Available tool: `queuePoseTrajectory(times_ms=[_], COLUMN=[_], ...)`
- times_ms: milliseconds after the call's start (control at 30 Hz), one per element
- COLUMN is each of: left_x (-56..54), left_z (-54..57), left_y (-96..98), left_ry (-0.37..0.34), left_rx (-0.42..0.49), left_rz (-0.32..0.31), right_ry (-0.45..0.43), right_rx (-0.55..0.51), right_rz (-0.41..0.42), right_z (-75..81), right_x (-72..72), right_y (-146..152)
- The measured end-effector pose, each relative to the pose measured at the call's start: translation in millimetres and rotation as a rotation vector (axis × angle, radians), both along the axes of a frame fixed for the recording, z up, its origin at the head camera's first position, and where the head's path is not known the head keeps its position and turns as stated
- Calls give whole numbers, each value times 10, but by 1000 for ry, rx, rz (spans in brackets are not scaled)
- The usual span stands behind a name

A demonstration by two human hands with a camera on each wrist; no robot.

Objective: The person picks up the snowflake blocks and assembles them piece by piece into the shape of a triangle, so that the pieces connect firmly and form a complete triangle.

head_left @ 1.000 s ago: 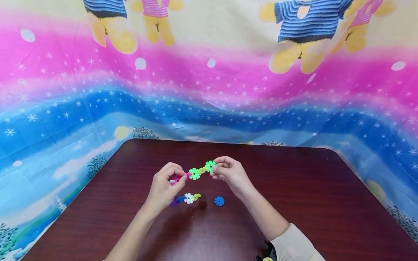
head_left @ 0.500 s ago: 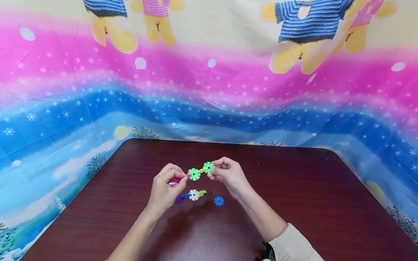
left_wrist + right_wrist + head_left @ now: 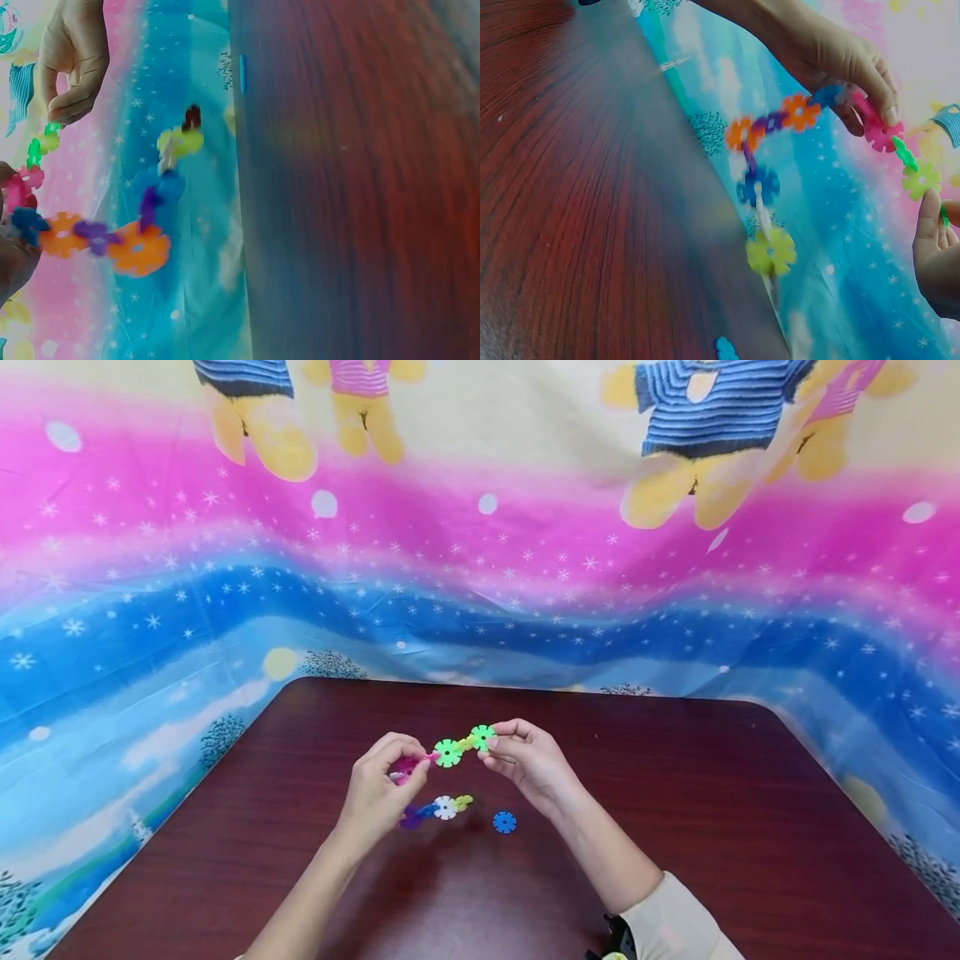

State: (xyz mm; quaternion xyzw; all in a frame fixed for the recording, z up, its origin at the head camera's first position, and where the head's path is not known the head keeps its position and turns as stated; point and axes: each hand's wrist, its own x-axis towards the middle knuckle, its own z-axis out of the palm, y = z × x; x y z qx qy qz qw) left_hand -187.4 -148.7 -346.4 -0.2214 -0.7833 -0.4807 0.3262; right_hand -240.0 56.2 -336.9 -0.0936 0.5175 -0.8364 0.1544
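One long chain of interlocking snowflake discs is held up between both hands. My left hand [image 3: 378, 785] pinches it at a pink disc [image 3: 405, 768]. At its upper right end, my right hand [image 3: 528, 764] pinches a green disc [image 3: 482, 737] between thumb and fingers. Another green disc [image 3: 448, 753] and a small yellow disc [image 3: 466, 743] span the gap between the hands. The rest dangles from the left hand: orange discs [image 3: 139, 251], purple ones [image 3: 97, 236], a white disc [image 3: 445, 807], a yellow disc [image 3: 772, 251] and a dark reddish disc [image 3: 193, 118] at the tip.
A single loose blue disc [image 3: 505, 822] lies on the dark red-brown table [image 3: 637, 802], below the right hand. Behind the table hangs a printed cloth backdrop [image 3: 480, 568] along its far and side edges. A black strap [image 3: 621, 935] shows by the right sleeve.
The hanging part of the chain has swung a little to the right. Both hands keep their pinch, with the right hand dipping slightly and rising again. The loose blue disc stays put.
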Motion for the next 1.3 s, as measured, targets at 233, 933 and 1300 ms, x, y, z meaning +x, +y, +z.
queuePoseTrajectory(times_ms=[233, 933, 1300], left_x=[-64, -162, -146], left_z=[13, 160, 124], left_y=[-6, 317, 261], left_ry=[27, 66, 86], left_rx=[-154, -425, -383], left_rz=[77, 134, 139], right_ry=[5, 32, 67], right_rx=[-8, 19, 38], right_rz=[-14, 2, 33], right_z=[12, -7, -4], right_x=[6, 61, 55], right_y=[9, -57, -36])
